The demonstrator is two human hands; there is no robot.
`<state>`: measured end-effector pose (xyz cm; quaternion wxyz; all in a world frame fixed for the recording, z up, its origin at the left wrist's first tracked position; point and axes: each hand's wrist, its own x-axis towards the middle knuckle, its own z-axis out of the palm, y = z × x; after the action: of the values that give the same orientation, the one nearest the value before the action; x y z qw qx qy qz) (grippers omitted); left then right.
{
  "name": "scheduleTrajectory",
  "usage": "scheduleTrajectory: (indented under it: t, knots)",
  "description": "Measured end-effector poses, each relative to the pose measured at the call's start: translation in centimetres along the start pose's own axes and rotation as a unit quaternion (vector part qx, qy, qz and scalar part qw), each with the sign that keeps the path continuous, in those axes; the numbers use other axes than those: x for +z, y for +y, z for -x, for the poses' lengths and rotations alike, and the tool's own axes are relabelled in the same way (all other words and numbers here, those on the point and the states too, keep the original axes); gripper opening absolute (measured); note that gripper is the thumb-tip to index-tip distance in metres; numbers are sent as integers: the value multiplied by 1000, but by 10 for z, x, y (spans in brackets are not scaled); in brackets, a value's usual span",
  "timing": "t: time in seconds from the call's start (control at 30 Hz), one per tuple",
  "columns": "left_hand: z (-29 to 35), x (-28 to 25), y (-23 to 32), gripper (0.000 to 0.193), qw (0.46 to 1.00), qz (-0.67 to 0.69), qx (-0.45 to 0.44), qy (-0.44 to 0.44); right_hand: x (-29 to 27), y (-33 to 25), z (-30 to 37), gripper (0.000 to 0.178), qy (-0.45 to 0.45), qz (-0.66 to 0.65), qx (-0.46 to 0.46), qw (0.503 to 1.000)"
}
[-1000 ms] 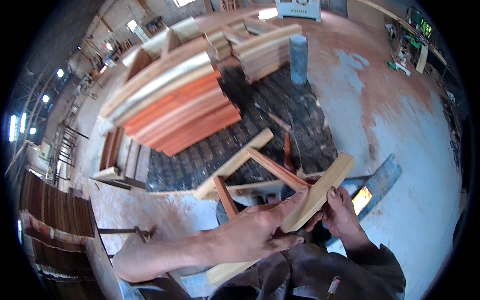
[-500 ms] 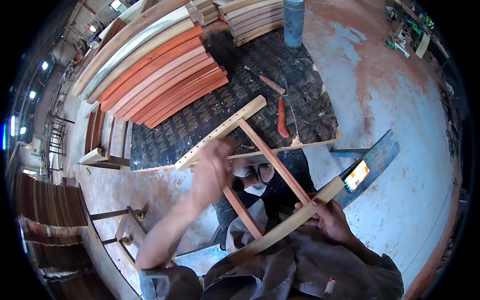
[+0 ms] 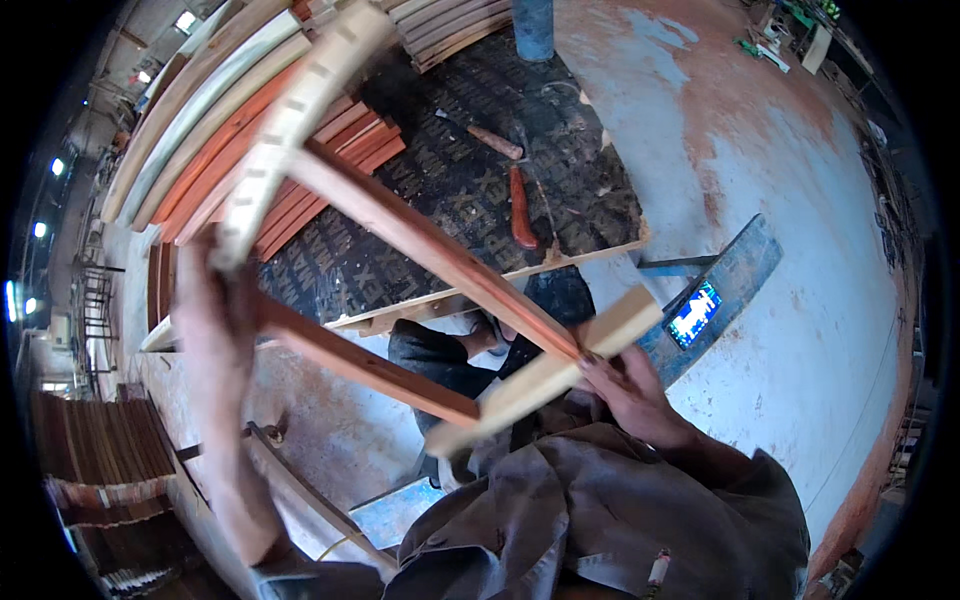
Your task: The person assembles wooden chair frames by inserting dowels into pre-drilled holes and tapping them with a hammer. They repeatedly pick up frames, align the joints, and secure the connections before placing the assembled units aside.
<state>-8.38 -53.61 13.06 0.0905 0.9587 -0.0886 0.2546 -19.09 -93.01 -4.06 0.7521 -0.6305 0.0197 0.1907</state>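
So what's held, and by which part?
A wooden frame: left hand at the near end of its slotted rail, right hand on the plain rail beside a crossbar.

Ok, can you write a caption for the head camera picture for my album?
Left hand and right hand hold a wooden frame near a dark tabletop bearing stacked slats.

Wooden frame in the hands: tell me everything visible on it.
The wooden frame has a pale far rail and a pale near rail, joined by two reddish crosspieces; the wood looks unpainted. The far rail, motion-blurred, shows a row of dark, slot-like marks. The frame is held at a slant, crossing the near edge of the table in view. The blurred left hand holds the far rail's lower end; the right hand grips the near rail beside a joint.
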Motion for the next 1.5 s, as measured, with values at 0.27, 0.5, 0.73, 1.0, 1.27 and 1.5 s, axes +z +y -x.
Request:
scheduleTrajectory:
  t: [0.27,0.5,0.73,1.0,1.27,1.5]
  knots:
    - [-20,-120,23,53,956,-187,173,145,63,-44,-103,50,-73,-240,3,968]
    - [-33,-102,-3,58,927,-226,217,208,55,-33,-111,46,-122,-52,-43,990]
    - [-35,-74,-14,58,938,-254,158,176,29,-17,-101,33,-34,156,-156,975]
    - [-41,-50,-14,53,961,-233,100,109,9,-38,-117,28,92,407,-294,860]
    - [-124,-70,7,54,971,-190,8,-143,-13,-53,-230,33,151,549,-369,735]
    - [-127,-57,2,65,980,53,-52,-187,10,-68,-316,22,119,689,-291,653]
